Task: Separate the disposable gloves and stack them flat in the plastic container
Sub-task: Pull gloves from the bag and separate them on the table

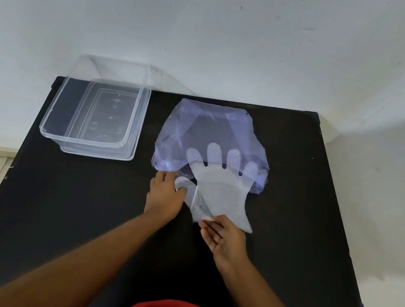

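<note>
A clear disposable glove (219, 190) lies flat on the black table, its fingers pointing away from me and overlapping a bluish plastic bag (199, 132). My left hand (165, 195) presses on the glove's thumb at its left side. My right hand (225, 238) pinches the glove's cuff edge at the near end, where the layers look slightly peeled apart. The clear plastic container (53, 107) stands open at the table's back left, with nothing visible inside it.
The black table (56, 210) fills most of the view, with a white wall behind it and pale floor tiles to the left. A transparent lid (155, 75) leans against the wall behind the container. My red shirt shows at the bottom edge.
</note>
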